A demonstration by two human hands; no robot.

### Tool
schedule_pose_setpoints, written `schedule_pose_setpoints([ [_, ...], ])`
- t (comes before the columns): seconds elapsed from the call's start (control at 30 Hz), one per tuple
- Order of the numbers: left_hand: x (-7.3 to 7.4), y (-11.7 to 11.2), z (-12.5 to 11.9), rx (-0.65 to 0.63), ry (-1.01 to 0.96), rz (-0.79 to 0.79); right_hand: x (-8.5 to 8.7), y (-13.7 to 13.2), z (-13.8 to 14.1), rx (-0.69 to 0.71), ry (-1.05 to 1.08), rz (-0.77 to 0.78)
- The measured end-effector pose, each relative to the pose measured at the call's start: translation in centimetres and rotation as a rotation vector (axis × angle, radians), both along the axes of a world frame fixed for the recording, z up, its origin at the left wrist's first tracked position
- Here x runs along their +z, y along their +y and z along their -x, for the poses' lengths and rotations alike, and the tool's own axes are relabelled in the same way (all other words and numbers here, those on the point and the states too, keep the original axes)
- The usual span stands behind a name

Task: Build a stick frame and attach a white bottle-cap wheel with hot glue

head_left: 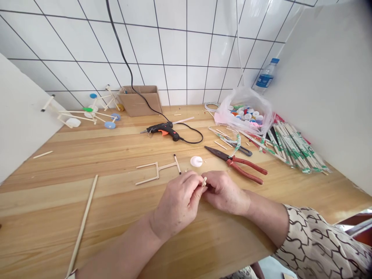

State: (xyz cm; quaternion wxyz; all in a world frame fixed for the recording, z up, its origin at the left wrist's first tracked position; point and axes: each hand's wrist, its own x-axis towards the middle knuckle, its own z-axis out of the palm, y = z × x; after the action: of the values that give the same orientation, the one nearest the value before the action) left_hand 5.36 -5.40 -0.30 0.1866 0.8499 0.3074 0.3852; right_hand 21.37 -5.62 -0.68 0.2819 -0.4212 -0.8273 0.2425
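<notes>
White tiled wall (186, 50) with thin black grout lines at the back, and two white side panels, one at left (17, 116), one at right (325, 89); below, a long wooden tabletop (122, 155) of light striped planks, dotted with small crumbs; along the back, one cardboard box (139, 101), one black cable (128, 58), one plastic bag (244, 112) full of coloured bottle caps, one water bottle (266, 76); at far left, a stick frame (87, 115) on coloured cap wheels; on the right, many bundled chopsticks (296, 147) in green-printed paper, too many to count; nearer, one black glue gun (162, 131) with orange trigger, one pair of red-handled pliers (235, 162), one dark-handled tool (241, 150), partly covered; loose on the wood, one long stick (83, 221), one short stick (42, 154), one forked stick frame (157, 172), one white cap (196, 161) just beyond the hands; over the near part of the table, left hand (177, 205) and right hand (225, 192) almost touching, both narrow, pinching between the fingers one short piece of wooden stick (204, 181), pale and thin, mostly hidden by the fingertips.
</notes>
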Motion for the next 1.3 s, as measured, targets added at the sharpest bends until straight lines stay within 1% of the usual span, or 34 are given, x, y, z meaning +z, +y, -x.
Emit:
schedule_pose_setpoints([
  [0.1, -0.06, -0.14, 0.09, -0.009, -0.024, -0.064, 0.13, -0.14, -0.08, -0.004, -0.008, -0.099],
  [0.17, 0.03, -0.22, 0.13, -0.011, -0.034, -0.089, 0.11, -0.23, -0.12, -0.010, -0.013, -0.124],
  [0.3, 0.27, -0.10, 0.05, -0.010, 0.001, -0.038, -0.17, -0.17, -0.02, 0.003, -0.020, -0.014],
  [0.37, 0.29, -0.03, -0.02, -0.008, 0.009, -0.025, -0.22, -0.12, 0.06, -0.004, -0.017, 0.014],
  [0.5, 0.15, -0.10, -0.04, -0.002, -0.005, -0.059, -0.08, -0.13, 0.05, -0.015, -0.007, -0.041],
  [0.67, 0.07, -0.08, 0.01, -0.002, 0.017, 0.001, -0.02, -0.15, 0.03, -0.010, -0.003, 0.045],
  [0.73, 0.04, -0.01, 0.02, -0.008, 0.014, 0.005, 0.02, -0.18, 0.06, -0.016, 0.000, 0.036],
  [0.87, -0.03, 0.02, 0.08, -0.015, 0.001, -0.051, 0.19, -0.23, 0.03, -0.026, -0.004, -0.024],
  [1.0, 0.00, 0.05, 0.12, -0.031, 0.024, -0.014, 0.26, -0.17, 0.01, 0.002, -0.011, 0.054],
  [1.17, -0.05, -0.06, 0.07, -0.017, 0.019, -0.047, 0.17, -0.24, 0.15, -0.010, 0.002, -0.011],
  [1.3, -0.16, -0.15, 0.06, -0.015, 0.025, -0.035, 0.16, -0.31, 0.18, 0.000, 0.013, 0.037],
])
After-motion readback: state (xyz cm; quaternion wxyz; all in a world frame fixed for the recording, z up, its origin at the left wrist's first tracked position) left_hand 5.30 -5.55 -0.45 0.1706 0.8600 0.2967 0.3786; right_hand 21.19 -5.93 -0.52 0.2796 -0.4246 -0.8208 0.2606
